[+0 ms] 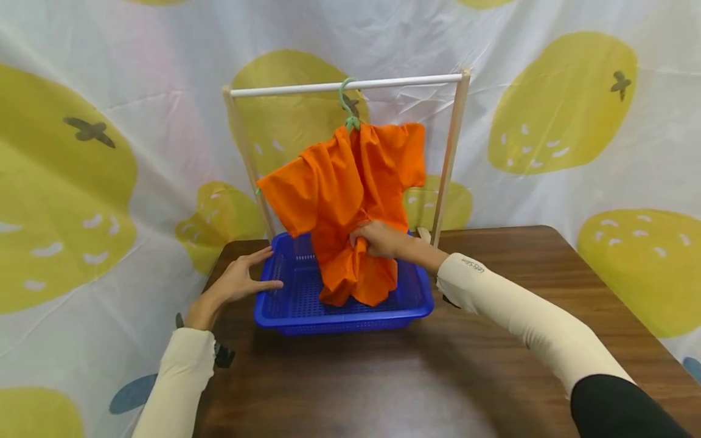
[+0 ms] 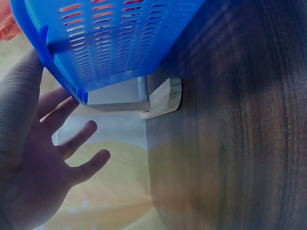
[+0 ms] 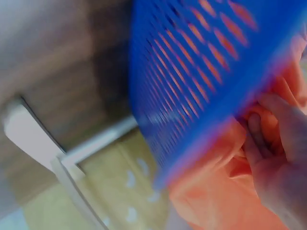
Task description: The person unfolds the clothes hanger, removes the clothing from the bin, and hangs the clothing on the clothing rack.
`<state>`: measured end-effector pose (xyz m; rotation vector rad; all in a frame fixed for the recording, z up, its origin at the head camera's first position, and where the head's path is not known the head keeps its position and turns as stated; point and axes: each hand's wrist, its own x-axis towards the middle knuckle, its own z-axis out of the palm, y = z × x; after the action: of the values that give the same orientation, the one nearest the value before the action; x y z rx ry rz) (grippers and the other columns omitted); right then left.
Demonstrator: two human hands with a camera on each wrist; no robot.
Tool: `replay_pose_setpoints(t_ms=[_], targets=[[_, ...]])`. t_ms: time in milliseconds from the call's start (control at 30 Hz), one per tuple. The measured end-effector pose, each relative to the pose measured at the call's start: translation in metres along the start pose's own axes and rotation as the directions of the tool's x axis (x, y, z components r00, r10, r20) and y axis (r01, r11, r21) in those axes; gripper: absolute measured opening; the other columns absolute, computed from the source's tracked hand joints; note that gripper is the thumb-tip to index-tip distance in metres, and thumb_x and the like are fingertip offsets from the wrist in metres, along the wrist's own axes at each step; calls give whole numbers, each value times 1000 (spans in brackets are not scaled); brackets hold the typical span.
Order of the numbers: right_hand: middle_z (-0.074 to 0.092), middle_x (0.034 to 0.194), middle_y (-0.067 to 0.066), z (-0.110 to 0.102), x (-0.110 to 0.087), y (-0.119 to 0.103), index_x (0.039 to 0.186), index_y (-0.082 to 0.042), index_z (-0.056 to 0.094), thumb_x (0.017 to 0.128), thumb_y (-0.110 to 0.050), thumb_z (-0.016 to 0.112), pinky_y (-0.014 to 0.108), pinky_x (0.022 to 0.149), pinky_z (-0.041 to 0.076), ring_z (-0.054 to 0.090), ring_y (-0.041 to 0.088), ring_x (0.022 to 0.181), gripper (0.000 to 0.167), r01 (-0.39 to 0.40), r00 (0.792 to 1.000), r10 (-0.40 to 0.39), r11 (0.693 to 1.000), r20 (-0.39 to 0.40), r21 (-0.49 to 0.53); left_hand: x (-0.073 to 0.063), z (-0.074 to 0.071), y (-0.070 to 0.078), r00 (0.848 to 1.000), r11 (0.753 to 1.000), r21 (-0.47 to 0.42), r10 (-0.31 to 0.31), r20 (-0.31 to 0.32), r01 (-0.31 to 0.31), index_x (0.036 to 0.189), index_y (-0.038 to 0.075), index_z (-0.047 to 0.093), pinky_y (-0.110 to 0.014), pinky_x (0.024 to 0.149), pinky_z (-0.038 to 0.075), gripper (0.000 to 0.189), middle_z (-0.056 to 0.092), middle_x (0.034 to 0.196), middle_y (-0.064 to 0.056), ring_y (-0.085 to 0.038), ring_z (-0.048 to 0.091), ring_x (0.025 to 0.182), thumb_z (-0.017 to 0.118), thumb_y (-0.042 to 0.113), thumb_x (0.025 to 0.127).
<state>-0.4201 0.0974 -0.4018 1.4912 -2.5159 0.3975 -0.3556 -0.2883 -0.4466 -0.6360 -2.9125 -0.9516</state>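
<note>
An orange short-sleeved shirt [image 1: 339,182] hangs on a light green hanger [image 1: 346,103], whose hook is over the white rail of a small rack. My right hand [image 1: 380,238] grips the bunched lower front of the shirt, and its curled fingers also show in the right wrist view. Below the shirt sits a blue plastic basket [image 1: 350,319], with the hem hanging down into it. My left hand [image 1: 235,280] is at the basket's left rim, fingers spread and thumb reaching over the edge. In the left wrist view its thumb and some fingers touch the rim; the other fingers are free.
The wooden rack [image 1: 453,152] stands behind the basket, its right foot [image 3: 36,139] on the brown table [image 1: 350,377]. A fruit-patterned cloth [image 1: 547,201] hangs behind and along the left side of the table.
</note>
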Motion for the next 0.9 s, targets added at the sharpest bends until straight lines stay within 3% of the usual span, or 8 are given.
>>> replay_pose_setpoints(t_ms=[167, 333, 467, 600, 700, 767, 900], targets=[[69, 91, 16, -34, 22, 14, 91, 0, 68, 78, 13, 69, 43, 79, 52, 64, 31, 87, 18, -116, 988, 112, 993, -104, -33, 0, 2, -2, 1000, 1000, -17, -5, -3, 5, 159, 12, 45, -67, 116, 29, 97, 39, 165, -6, -44, 33, 150, 87, 52, 81], [64, 84, 17, -57, 43, 30, 83, 0, 61, 79, 7, 72, 46, 77, 49, 61, 32, 84, 13, -260, 951, 244, 964, -191, -63, 1, 3, -3, 1000, 1000, -16, 9, -10, -9, 158, 12, 45, -67, 117, 29, 97, 40, 164, -5, -42, 34, 150, 87, 52, 80], [58, 80, 13, -70, 61, 42, 79, -2, 57, 84, 1, 70, 46, 72, 48, 55, 29, 77, 15, -398, 892, 378, 917, -250, -34, -1, 3, -3, 1000, 1000, -15, 11, -16, -11, 158, 14, 46, -67, 116, 30, 96, 40, 164, -5, -42, 35, 150, 88, 51, 80], [53, 79, 10, -82, 76, 50, 82, -2, 57, 86, -3, 69, 46, 71, 47, 50, 27, 75, 13, -503, 813, 482, 864, -328, 23, -3, 5, 1, 1000, 1000, -16, 16, -13, -16, 158, 13, 46, -66, 116, 31, 97, 40, 164, -5, -42, 35, 150, 88, 51, 80], [51, 80, 10, -87, 81, 52, 86, 0, 57, 88, -6, 68, 46, 72, 46, 49, 28, 75, 12, -535, 781, 520, 843, -346, 60, -4, 7, 4, 1000, 1000, -25, 17, -9, -17, 158, 11, 46, -66, 116, 30, 98, 40, 165, -6, -42, 35, 150, 88, 51, 80], [51, 81, 11, -87, 80, 53, 88, 1, 58, 88, -6, 68, 45, 73, 45, 49, 29, 76, 12, -531, 790, 522, 845, -322, 66, -5, 8, 6, 1000, 999, -30, 16, -5, -17, 158, 11, 45, -66, 117, 30, 98, 39, 165, -5, -41, 34, 150, 88, 52, 80], [62, 90, 20, -79, 68, 54, 104, 7, 63, 90, -4, 67, 46, 77, 45, 56, 33, 83, 18, -457, 857, 456, 888, -239, 53, -4, 8, 9, 1000, 999, -34, 28, -10, -29, 159, 12, 44, -67, 117, 29, 97, 38, 165, -6, -41, 33, 151, 87, 51, 81]])
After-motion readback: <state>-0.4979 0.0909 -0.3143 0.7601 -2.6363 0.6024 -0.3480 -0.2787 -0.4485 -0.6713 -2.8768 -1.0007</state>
